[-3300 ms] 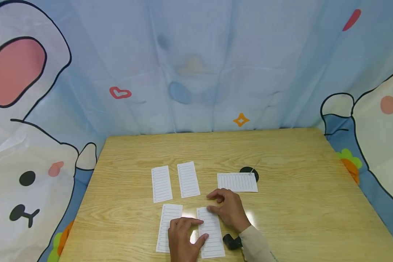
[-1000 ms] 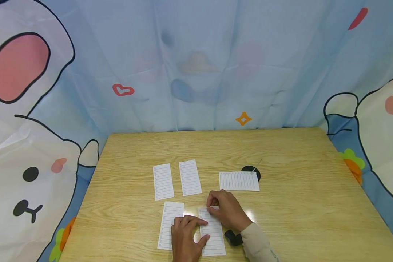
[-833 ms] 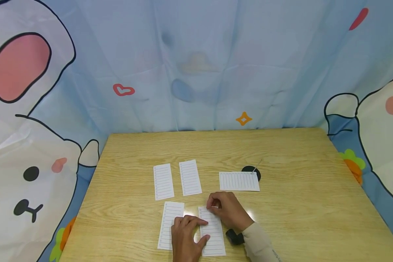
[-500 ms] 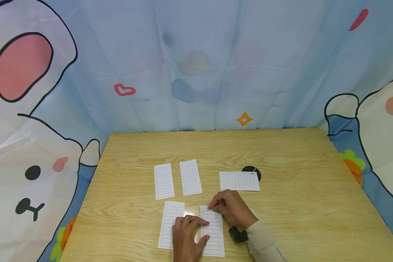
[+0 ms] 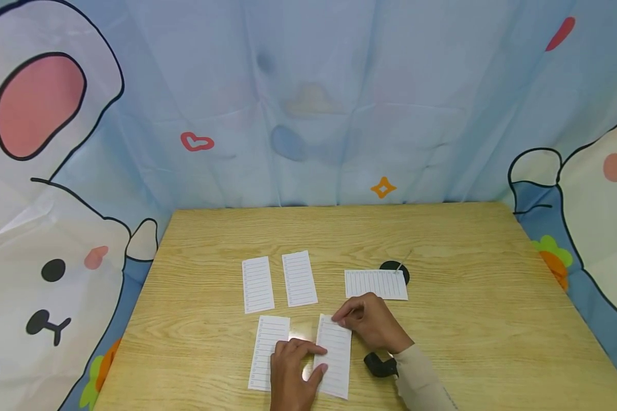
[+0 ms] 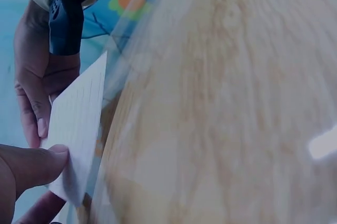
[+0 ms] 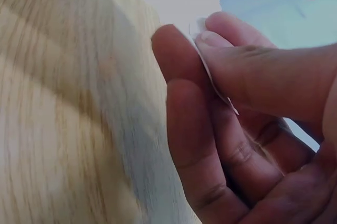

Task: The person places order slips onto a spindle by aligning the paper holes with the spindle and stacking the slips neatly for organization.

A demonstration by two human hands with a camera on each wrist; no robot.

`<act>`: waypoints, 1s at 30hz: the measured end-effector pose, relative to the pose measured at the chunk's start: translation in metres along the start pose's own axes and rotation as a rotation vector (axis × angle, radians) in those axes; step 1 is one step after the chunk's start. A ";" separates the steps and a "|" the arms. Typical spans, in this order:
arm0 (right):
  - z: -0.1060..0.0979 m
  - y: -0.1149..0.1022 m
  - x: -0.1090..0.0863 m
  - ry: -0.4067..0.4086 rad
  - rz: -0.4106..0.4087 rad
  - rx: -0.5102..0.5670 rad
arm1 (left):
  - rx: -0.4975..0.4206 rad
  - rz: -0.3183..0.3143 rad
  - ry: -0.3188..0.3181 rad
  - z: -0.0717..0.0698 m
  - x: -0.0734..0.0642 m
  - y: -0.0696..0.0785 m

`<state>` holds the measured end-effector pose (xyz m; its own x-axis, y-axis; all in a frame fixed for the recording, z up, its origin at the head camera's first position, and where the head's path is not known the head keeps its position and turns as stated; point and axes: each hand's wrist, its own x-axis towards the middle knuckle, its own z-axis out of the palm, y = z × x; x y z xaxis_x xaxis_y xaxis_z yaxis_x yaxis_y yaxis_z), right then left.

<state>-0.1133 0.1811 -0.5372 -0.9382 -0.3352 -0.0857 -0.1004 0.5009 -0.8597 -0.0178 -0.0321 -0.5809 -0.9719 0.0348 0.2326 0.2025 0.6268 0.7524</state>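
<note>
A white lined card (image 5: 333, 357) with small check boxes is held between both hands near the table's front. My left hand (image 5: 293, 374) pinches its left side; the left wrist view shows the thumb (image 6: 39, 166) on its face and a finger behind. With thumb and fingertips my right hand (image 5: 374, 324) pinches the card's top edge. The right wrist view shows the paper's thin edge between the right thumb and fingers (image 7: 181, 56). In the left wrist view the card stands tilted up, close to the table's edge. Beside my left hand lies another lined card (image 5: 267, 337), partly covered.
Two lined cards, one (image 5: 258, 284) left of the other (image 5: 300, 278), lie farther back on the wooden table (image 5: 468, 257). A sideways card (image 5: 372, 284) overlaps a black disc (image 5: 401, 268) with a thin stick. A printed curtain (image 5: 416, 142) hangs behind.
The right hand has drawn slightly right and turned, and the card between the hands has tilted with it, its top shifting right. The left hand has hardly moved.
</note>
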 end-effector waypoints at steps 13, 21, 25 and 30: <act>0.001 -0.002 0.000 0.113 0.042 0.278 | -0.177 -0.141 0.110 -0.003 0.002 0.006; 0.005 -0.006 -0.002 0.210 0.107 0.407 | -0.292 -0.329 0.132 -0.014 0.008 0.017; 0.006 -0.009 -0.002 0.256 0.131 0.448 | -0.326 -0.367 0.159 -0.017 0.010 0.019; 0.008 -0.013 -0.003 0.300 0.138 0.519 | -0.346 -0.362 0.215 -0.015 0.012 0.019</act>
<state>-0.1068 0.1692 -0.5293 -0.9910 -0.0184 -0.1329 0.1320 0.0448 -0.9902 -0.0237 -0.0315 -0.5541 -0.9479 -0.3183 0.0140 -0.0782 0.2749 0.9583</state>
